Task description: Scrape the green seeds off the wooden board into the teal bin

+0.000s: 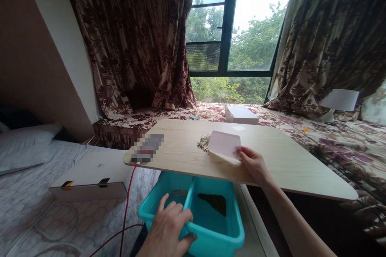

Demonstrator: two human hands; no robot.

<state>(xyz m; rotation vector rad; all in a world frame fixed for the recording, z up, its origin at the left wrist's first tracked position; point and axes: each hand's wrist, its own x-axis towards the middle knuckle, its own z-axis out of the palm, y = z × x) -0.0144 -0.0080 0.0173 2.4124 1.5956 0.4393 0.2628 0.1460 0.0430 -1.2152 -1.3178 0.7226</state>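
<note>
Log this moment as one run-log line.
left hand: gripping teal two-compartment bin near divider; right hand: holding pale card; greenish grains: on wooden tabletop, at card's left edge; bin: more grains inside

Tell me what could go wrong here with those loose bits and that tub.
A hasty push of the white sheet in the right hand could scatter the loose bits across the table.
The left hand grips the turquoise tub; a jerk might spill the dark bits inside.
Snagging the red cable might drag the blurred device off.
</note>
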